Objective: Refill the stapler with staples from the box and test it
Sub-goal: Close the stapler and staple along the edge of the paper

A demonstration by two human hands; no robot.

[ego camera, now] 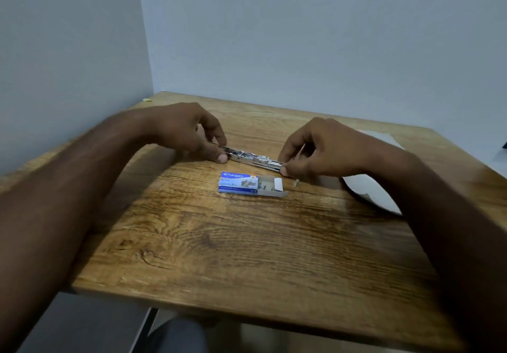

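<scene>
A silver metal stapler [248,158] lies unfolded flat on the wooden table [247,243], stretched from left to right. My left hand [189,130] pinches its left end between thumb and fingers. My right hand [323,147] grips its right end with thumb and fingertips. Just in front of the stapler lies a small blue staple box [238,183], its grey inner tray slid out to the right with staples visible inside. A tiny pale bit [296,183] lies right of the box.
A white sheet of paper [367,191] lies on the right side of the table, partly under my right forearm. Walls close off the far and left sides. A dark object [504,144] shows at the right edge.
</scene>
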